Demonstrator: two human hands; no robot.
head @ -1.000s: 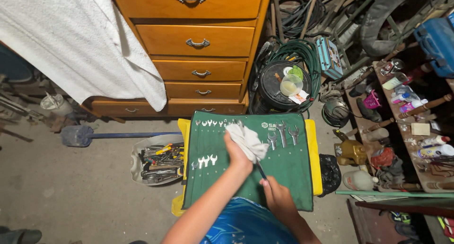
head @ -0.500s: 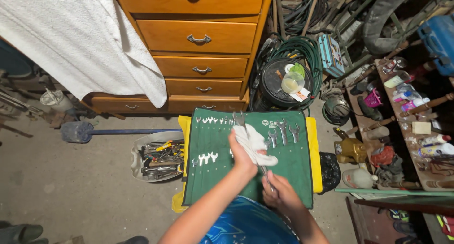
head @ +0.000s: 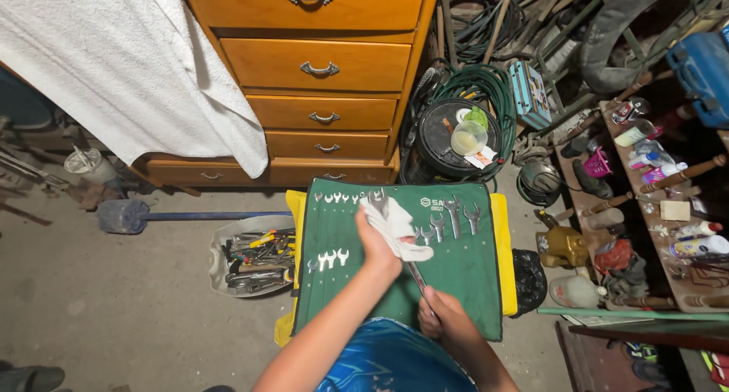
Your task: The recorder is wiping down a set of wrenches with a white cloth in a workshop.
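Observation:
My left hand (head: pixel 377 249) grips a white rag (head: pixel 392 226) wrapped around the upper part of a long metal wrench (head: pixel 414 274). The wrench's open jaw (head: pixel 377 198) pokes out above the rag. Lower down, my right hand (head: pixel 440 321) is closed on the wrench's bottom end. Both hands hover over a green tool roll (head: pixel 463 267) spread on the floor, with several wrenches (head: pixel 452 214) slotted in its pockets at the upper right and small ones (head: pixel 332 258) at the left.
A yellow sheet (head: pixel 503 244) lies under the roll. A basin of hand tools (head: pixel 254 257) sits left. A wooden chest of drawers (head: pixel 319 73) stands behind, with a white cloth (head: pixel 129 73) draped beside it. A hose-wrapped bucket (head: pixel 463 130) and cluttered shelves (head: pixel 661 202) are right.
My left hand slid the rag down the wrench and back up toward its jaw. My right hand kept hold of the lower end, shifting slightly.

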